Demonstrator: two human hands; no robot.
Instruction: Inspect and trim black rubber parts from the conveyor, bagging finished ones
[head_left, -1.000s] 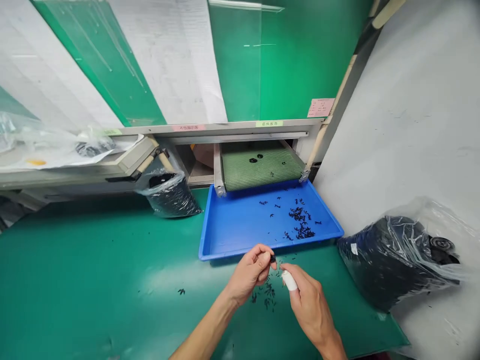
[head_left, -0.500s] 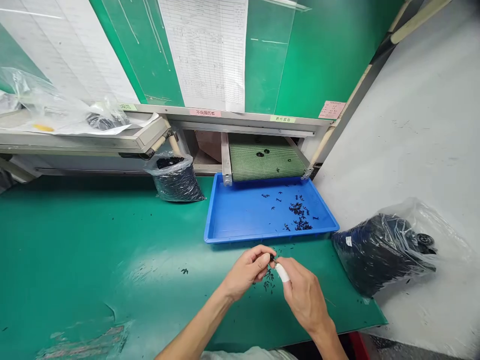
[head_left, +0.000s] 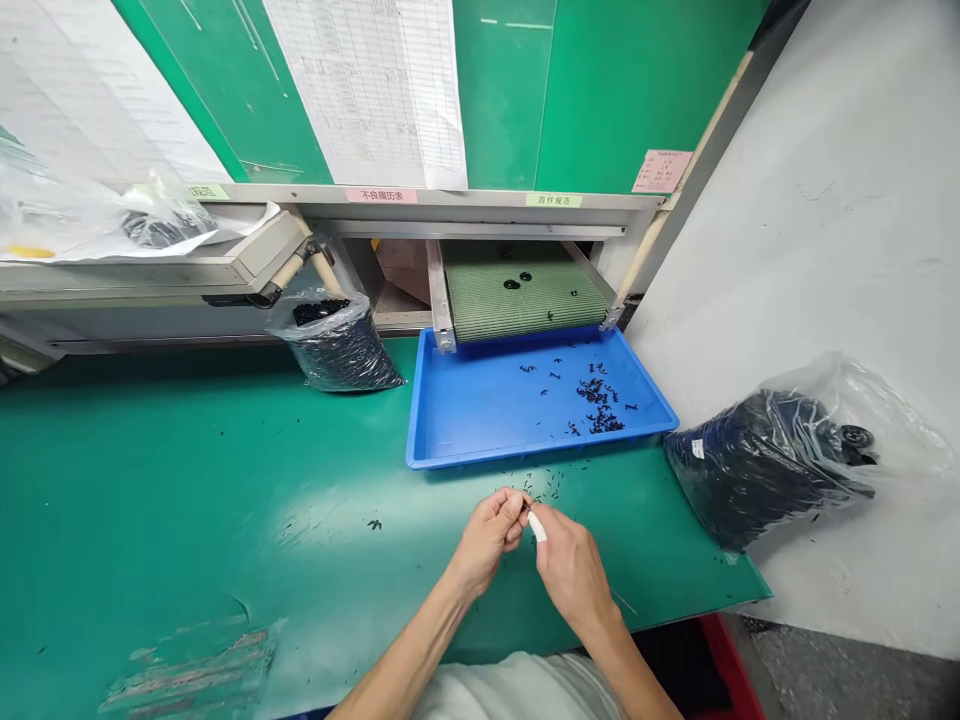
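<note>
My left hand (head_left: 489,535) is closed in a pinch on a small black part (head_left: 525,507), most of which my fingers hide. My right hand (head_left: 574,565) meets it from the other side, fingers closed, with a white cover (head_left: 537,527) on one digit. What the right fingers grip, if anything, I cannot make out. Both hands are just above the green tabletop (head_left: 300,580), in front of the blue tray (head_left: 450,462). Tiny black scraps (head_left: 553,482) lie scattered beyond my fingertips. A bigger black piece (head_left: 375,524) rests on the table to the left.
A green conveyor belt (head_left: 517,310) carrying a few black discs ends over the tray. Black bits (head_left: 598,400) lie inside the tray's right side. Clear bags of black parts stand left (head_left: 341,345) and right (head_left: 765,465). A white wall (head_left: 847,250) closes off the right.
The view has shifted a little. Both hands have drawn closer together, and the black part, plainer before, is now mostly covered by my fingers.
</note>
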